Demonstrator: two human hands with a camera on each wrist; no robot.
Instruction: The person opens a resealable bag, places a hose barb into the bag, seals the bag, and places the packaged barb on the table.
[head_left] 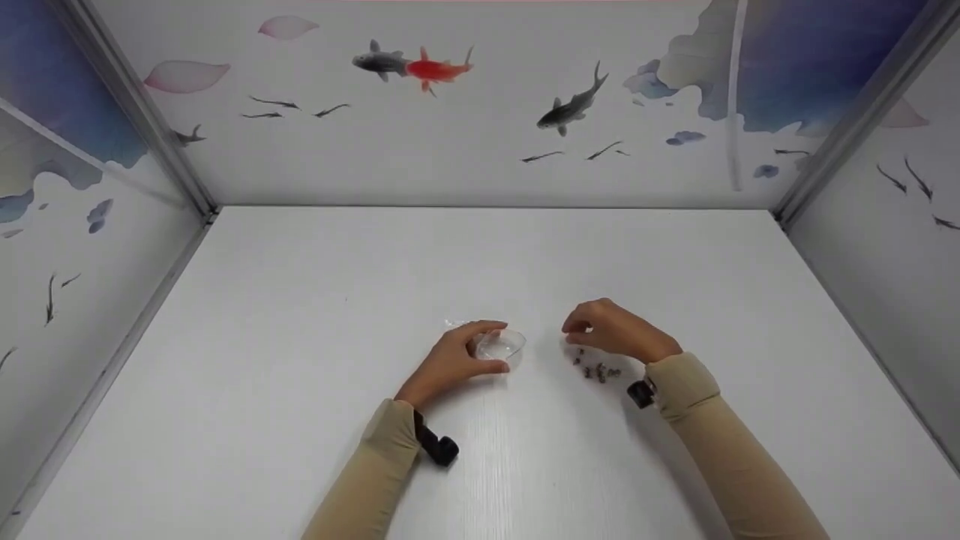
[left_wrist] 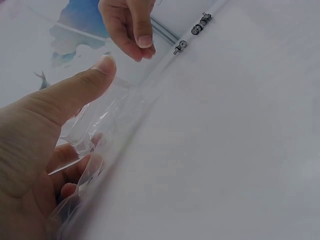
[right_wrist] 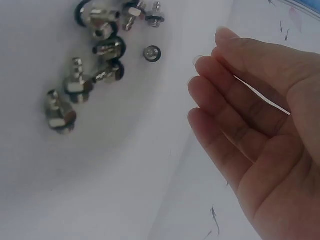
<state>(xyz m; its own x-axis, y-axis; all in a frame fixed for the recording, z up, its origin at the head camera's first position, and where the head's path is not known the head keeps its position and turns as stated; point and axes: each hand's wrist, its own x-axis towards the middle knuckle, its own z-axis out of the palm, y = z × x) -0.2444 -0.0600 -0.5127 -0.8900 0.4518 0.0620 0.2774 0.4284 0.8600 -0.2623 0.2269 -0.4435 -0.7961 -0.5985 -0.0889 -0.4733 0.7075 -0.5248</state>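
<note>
My left hand (head_left: 454, 352) holds a small clear plastic cup (head_left: 501, 345), its thumb on the near side and its fingers round the far side. In the left wrist view clear crinkled plastic film (left_wrist: 82, 200) lies by those fingers. To the right of the cup, my right hand (head_left: 619, 330) hovers over the table with fingers gently bent and the thumb close to the index finger. Nothing shows between its fingertips in the right wrist view. Several small metal barbed hose fittings (right_wrist: 77, 87) with hex bodies and dark rings lie loose just below that hand.
A white table (head_left: 300, 277) extends all round the hands. Printed panels (head_left: 480, 150) with painted fish stand along its back and sides, joined by grey metal posts (head_left: 142, 97). A bit of clear film (head_left: 453, 323) shows behind the left hand.
</note>
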